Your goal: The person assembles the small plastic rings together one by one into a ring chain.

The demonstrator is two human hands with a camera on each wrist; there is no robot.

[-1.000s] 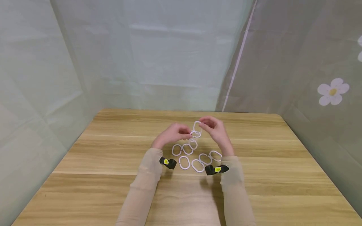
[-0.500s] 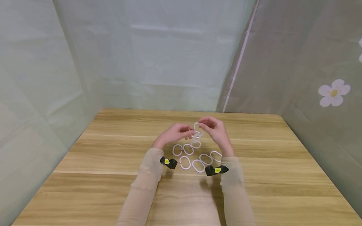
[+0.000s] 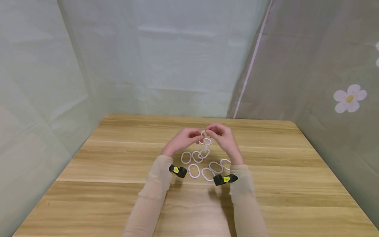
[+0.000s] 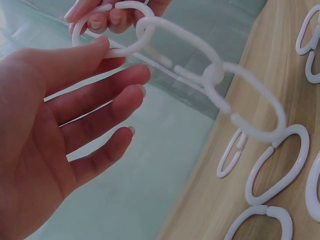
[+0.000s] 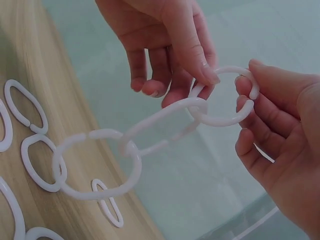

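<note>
Makeshift recording booth; curtains (image 3: 177,65) round wood table (image 3: 88,184)

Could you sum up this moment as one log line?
left hand: pinches top ring | right hand: pinches same ring | ring chain: hangs below | loose rings: on table

- We see a short chain of white plastic rings (image 5: 150,132), three oval links joined, held up above the table, its top ring (image 5: 225,97) pinched between both hands.
- The lowest link (image 3: 204,153) hangs down among loose white rings (image 3: 193,171) lying flat on the wood.
</note>
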